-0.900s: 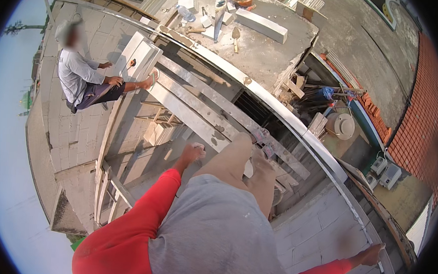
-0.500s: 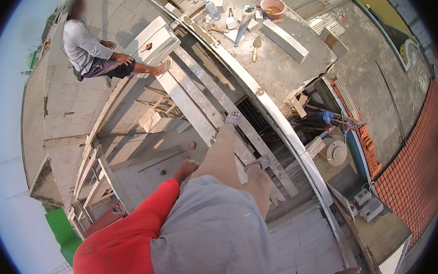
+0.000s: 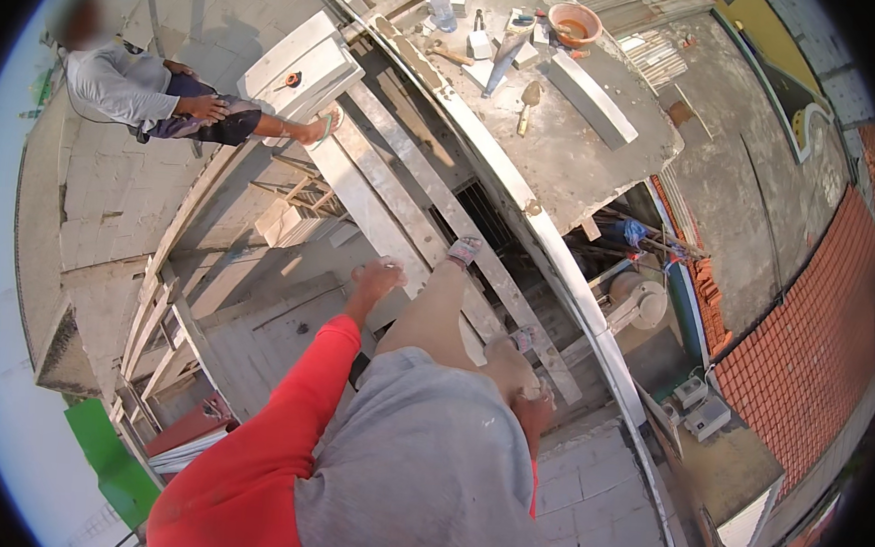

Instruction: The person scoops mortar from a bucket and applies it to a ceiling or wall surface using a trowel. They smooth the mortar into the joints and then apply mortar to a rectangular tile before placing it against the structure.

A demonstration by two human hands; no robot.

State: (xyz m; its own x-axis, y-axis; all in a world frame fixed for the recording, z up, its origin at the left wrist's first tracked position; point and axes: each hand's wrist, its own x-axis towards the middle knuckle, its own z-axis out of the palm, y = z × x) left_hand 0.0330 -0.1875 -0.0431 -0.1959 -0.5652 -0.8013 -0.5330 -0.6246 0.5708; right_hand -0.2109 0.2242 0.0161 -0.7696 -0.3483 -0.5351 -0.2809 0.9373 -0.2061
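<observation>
My left hand (image 3: 379, 276), in a red sleeve, hangs over the pale scaffold plank (image 3: 371, 209), fingers loosely bent and apart, with nothing seen in them. Close against my right leg is my right hand (image 3: 533, 412), its fingers too unclear to read. My sandalled feet stand on the narrow planks (image 3: 433, 188) that span the gap. Beyond them, on the concrete slab (image 3: 574, 177), lie a trowel (image 3: 527, 107), a handsaw (image 3: 505, 65), a hammer (image 3: 451, 54) and a long white block (image 3: 593, 101).
A co-worker (image 3: 128, 84) sits at the upper left, one foot by the stacked white blocks (image 3: 295, 69). An orange basin (image 3: 575, 24) and a water bottle (image 3: 441, 11) stand on the slab. Below the planks are deep gaps (image 3: 476, 216). Roof tiles (image 3: 807, 296) slope at right.
My left hand has risen forward, and its fingers have loosened. My right hand has swung in from the lower right to my leg. The view has shifted; the co-worker appears farther left.
</observation>
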